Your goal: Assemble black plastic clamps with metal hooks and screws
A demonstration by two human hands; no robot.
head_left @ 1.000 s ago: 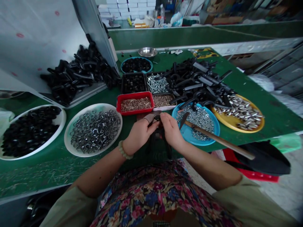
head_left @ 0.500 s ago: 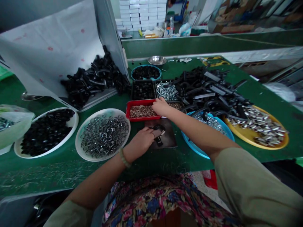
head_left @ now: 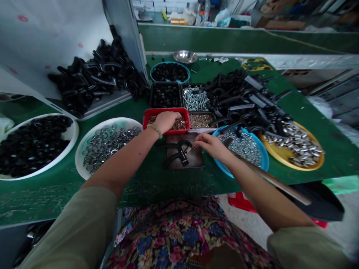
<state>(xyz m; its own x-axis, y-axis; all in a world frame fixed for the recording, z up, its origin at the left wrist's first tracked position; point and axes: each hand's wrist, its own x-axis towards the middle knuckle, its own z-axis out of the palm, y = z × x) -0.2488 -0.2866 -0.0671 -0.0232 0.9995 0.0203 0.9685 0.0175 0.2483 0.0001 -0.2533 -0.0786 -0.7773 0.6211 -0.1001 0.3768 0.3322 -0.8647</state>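
My left hand, wearing a beaded bracelet, reaches into the red tray of thin copper-coloured pins. Its fingers curl down among them; whatever they pinch is hidden. A black clamp-like tool with open jaws and a small metal piece lies flat on a dark metal plate. Just right of that tool is my right hand, thumb and fingertips brought together. Anything between them is too small to make out. Neither hand touches the black tool.
Around the plate stand a white dish of metal rings, a blue dish of small metal parts and a yellow dish of metal cylinders. Black tools are heaped behind. A long-handled tool juts past the table edge under my right forearm.
My left hand has let go of the black tool and moved forward into the red tray. My right hand has drawn back from the trays to beside the plate. The view has tilted down.
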